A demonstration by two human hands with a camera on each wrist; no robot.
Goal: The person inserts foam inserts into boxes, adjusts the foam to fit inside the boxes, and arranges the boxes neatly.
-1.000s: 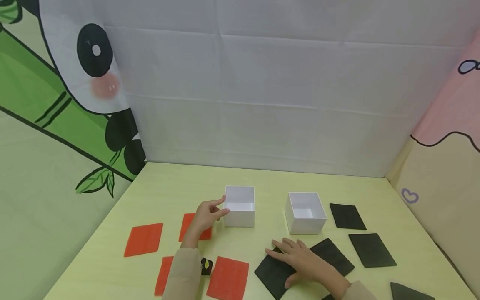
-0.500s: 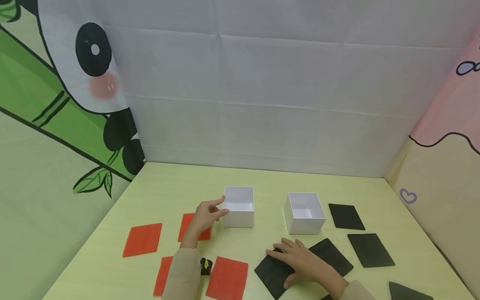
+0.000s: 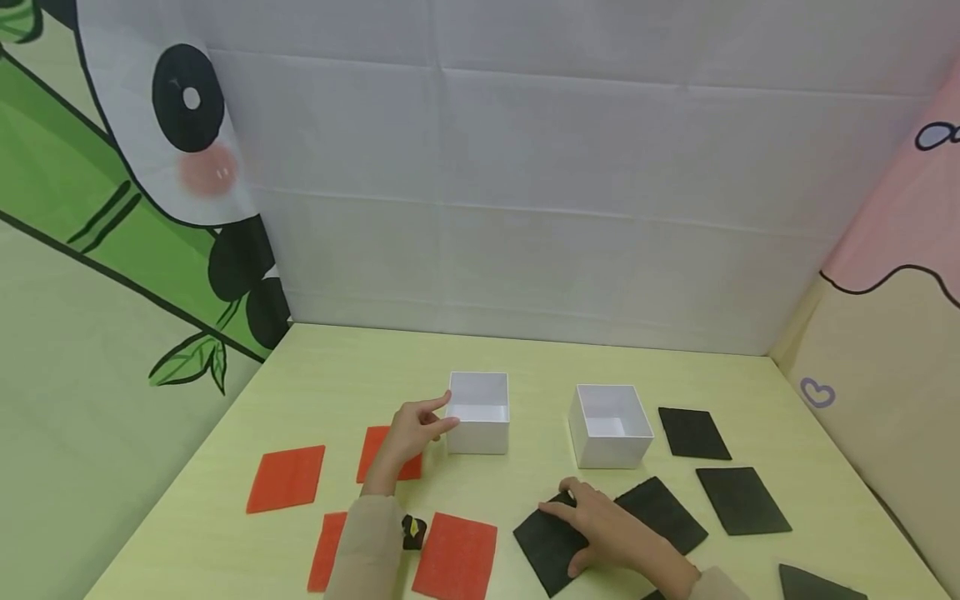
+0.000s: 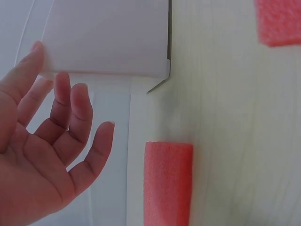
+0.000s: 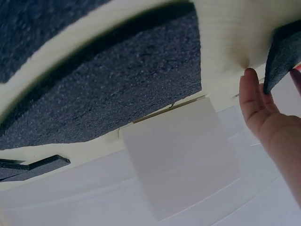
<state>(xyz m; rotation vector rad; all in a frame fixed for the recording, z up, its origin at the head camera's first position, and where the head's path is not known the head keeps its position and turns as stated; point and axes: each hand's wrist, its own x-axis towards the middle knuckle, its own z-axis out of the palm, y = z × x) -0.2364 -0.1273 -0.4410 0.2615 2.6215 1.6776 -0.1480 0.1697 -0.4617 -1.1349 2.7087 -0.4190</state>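
Observation:
My left hand (image 3: 411, 432) is at the left white box (image 3: 478, 437). Its index finger and thumb touch the box's left side, spread apart, while the other fingers bend loosely in the left wrist view. My right hand (image 3: 603, 521) grips a black foam square (image 3: 546, 542) lying in front of the boxes. Its fingers curl at the far edge and the thumb lies at the near edge. In the right wrist view a corner of that foam square (image 5: 284, 54) shows between the fingers. The palm hides part of it.
A second white box (image 3: 611, 450) stands to the right. Black foam squares (image 3: 744, 502) lie on the right of the table (image 3: 375, 367). Red foam squares (image 3: 285, 479) lie on the left, one (image 3: 456, 554) in front of the left box. A small black item (image 3: 412, 533) lies by the left sleeve.
My right fingers were spread flat over the black foam square and have now drawn in. The square has shifted slightly to the right. My left hand has stayed at the box.

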